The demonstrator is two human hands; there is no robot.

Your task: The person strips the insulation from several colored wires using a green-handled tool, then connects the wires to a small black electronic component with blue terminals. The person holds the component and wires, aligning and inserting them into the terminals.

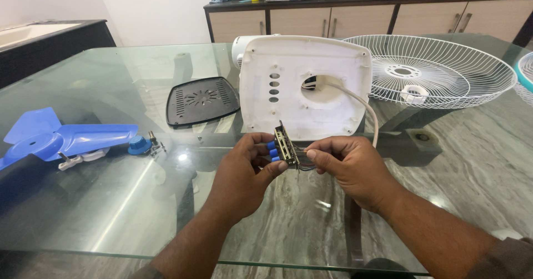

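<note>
Left hand [244, 171] and right hand [347, 168] are both pinching the blue-buttoned switch block [284, 146] before the white fan base [304, 87].

The blue fan blade [61, 137] is cut off at the left edge.

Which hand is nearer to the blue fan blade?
Left. The left hand sits toward the side of the table where the blue fan blade lies; the right hand is farther off, beyond the switch block.
</note>
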